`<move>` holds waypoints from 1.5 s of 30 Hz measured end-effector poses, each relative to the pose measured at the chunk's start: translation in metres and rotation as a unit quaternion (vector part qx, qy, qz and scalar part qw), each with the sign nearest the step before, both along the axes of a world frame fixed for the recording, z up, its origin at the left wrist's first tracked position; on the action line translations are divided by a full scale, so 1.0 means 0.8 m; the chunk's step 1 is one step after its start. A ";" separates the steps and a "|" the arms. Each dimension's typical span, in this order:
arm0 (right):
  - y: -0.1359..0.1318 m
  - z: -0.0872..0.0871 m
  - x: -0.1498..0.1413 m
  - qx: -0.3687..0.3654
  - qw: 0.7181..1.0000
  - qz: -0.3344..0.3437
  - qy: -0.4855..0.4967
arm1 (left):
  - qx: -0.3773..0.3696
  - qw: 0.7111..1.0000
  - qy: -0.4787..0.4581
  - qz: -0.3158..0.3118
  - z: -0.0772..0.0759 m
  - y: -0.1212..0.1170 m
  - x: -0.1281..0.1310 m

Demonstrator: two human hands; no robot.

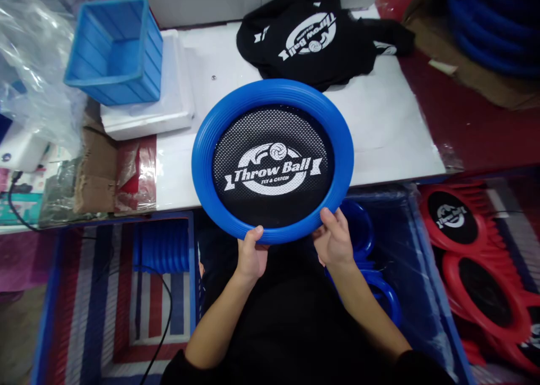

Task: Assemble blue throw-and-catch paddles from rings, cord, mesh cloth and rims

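Between my two hands is a blue throw-ball disc [348, 157], a round plastic ring with black mesh printed "Throw Ball" across its middle. It tilts up toward me over the front edge of the white worktop [379, 143]. My left hand [253, 256] grips the lower rim, thumb on top and fingers underneath. Further right along the same rim, my right hand [335, 239] is closed on it, thumb on top, with some fingers hidden below. Behind the disc lies a pile of black printed fabric pieces [312, 42].
A blue plastic bin [145, 53] stands on a white foam block [177, 104] at back left. Below the worktop, blue rings [162, 247] lie in the left crate and more in the right crate [415, 278]. Red discs [485, 289] are stacked far right. A black cable [169, 312] hangs at left.
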State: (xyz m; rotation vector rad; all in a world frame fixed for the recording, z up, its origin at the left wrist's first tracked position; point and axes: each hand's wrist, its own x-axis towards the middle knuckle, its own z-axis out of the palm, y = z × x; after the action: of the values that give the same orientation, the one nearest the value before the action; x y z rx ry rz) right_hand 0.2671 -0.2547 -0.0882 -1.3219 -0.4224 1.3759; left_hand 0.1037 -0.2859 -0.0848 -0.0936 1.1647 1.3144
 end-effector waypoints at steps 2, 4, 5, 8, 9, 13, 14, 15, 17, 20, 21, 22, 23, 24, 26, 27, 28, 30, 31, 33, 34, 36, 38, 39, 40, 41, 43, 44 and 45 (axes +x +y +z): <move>-0.003 -0.002 -0.002 0.010 1.000 0.014 -0.004 | 0.006 1.000 0.005 -0.009 -0.002 -0.001 -0.008; -0.007 -0.006 -0.006 0.020 0.999 0.024 -0.007 | 0.003 1.000 0.011 -0.013 -0.004 -0.004 -0.015; -0.009 -0.008 -0.009 0.025 0.999 0.026 -0.008 | -0.002 1.000 0.015 -0.010 -0.004 -0.006 -0.018; -0.018 -0.014 -0.024 0.040 0.999 0.030 -0.016 | 0.002 0.999 0.027 0.020 0.000 -0.012 -0.018; -0.020 -0.016 -0.031 0.047 0.998 0.033 -0.018 | 0.016 0.998 0.037 0.037 0.003 -0.013 -0.017; -0.027 -0.026 -0.057 0.071 0.996 0.051 -0.008 | 0.082 0.986 0.090 0.110 0.011 -0.012 -0.014; -0.028 -0.029 -0.061 0.073 0.996 0.058 -0.004 | 0.086 0.984 0.098 0.118 0.010 -0.011 -0.014; -0.029 -0.032 -0.062 0.073 0.995 0.064 -0.001 | 0.084 0.983 0.102 0.124 0.007 -0.009 -0.014; -0.031 -0.038 -0.059 0.065 0.996 0.064 -0.002 | 0.066 0.983 0.103 0.137 0.001 -0.009 -0.014; -0.037 -0.044 -0.044 0.052 0.998 0.040 -0.015 | 0.042 0.983 0.080 0.157 -0.007 -0.013 -0.011; -0.038 -0.045 -0.038 0.048 0.998 0.040 -0.018 | 0.039 0.984 0.068 0.161 -0.008 -0.014 -0.010; -0.038 -0.045 -0.033 0.046 0.998 0.048 -0.020 | 0.038 0.984 0.057 0.163 -0.009 -0.014 -0.009; -0.037 -0.045 -0.027 0.040 0.998 0.053 -0.023 | 0.041 0.985 0.049 0.163 -0.011 -0.015 -0.009; -0.035 -0.044 -0.022 0.032 0.997 0.065 -0.028 | 0.047 0.985 0.046 0.158 -0.012 -0.015 -0.010; -0.029 -0.038 -0.012 0.023 0.996 0.075 -0.040 | 0.067 0.987 0.053 0.137 -0.018 -0.017 -0.013; -0.026 -0.034 -0.008 0.022 0.996 0.068 -0.047 | 0.076 0.987 0.060 0.125 -0.022 -0.019 -0.015; -0.022 -0.029 -0.005 0.024 0.997 0.051 -0.057 | 0.084 0.988 0.065 0.115 -0.026 -0.021 -0.017; -0.013 -0.018 0.000 0.039 0.996 0.014 -0.081 | 0.095 0.988 0.072 0.098 -0.034 -0.025 -0.023; -0.008 -0.012 0.001 0.054 0.994 0.001 -0.094 | 0.100 0.988 0.073 0.090 -0.038 -0.027 -0.025; 0.001 -0.004 0.002 0.087 0.990 0.000 -0.112 | 0.112 0.988 0.082 0.067 -0.043 -0.028 -0.032; 0.004 -0.001 0.002 0.101 0.988 0.006 -0.118 | 0.118 0.988 0.089 0.056 -0.044 -0.028 -0.036; 0.009 0.002 0.002 0.114 0.986 0.014 -0.123 | 0.127 0.986 0.107 0.033 -0.044 -0.026 -0.046; 0.010 0.002 0.003 0.112 0.985 0.013 -0.128 | 0.138 0.982 0.126 0.010 -0.042 -0.025 -0.057; 0.010 0.002 0.003 0.105 0.986 0.013 -0.130 | 0.143 0.980 0.135 -0.001 -0.041 -0.024 -0.064; 0.008 0.001 0.003 0.097 0.986 0.017 -0.135 | 0.148 0.978 0.144 -0.012 -0.039 -0.024 -0.072; 0.005 0.000 0.003 0.089 0.986 0.026 -0.141 | 0.152 0.976 0.153 -0.021 -0.038 -0.024 -0.080; -0.002 -0.004 0.005 0.086 0.982 0.058 -0.159 | 0.156 0.972 0.171 -0.036 -0.034 -0.026 -0.098; -0.005 -0.008 0.007 0.087 0.978 0.080 -0.170 | 0.158 0.970 0.179 -0.042 -0.033 -0.026 -0.108; -0.009 -0.011 0.011 0.085 0.974 0.104 -0.184 | 0.159 0.968 0.186 -0.048 -0.031 -0.027 -0.118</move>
State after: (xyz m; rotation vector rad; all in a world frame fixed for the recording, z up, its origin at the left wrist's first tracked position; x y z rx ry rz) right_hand 0.2756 -0.2617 -0.0971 -1.4199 -0.9325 1.2289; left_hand 0.0091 -0.3072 -0.1097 0.4564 1.2332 1.4531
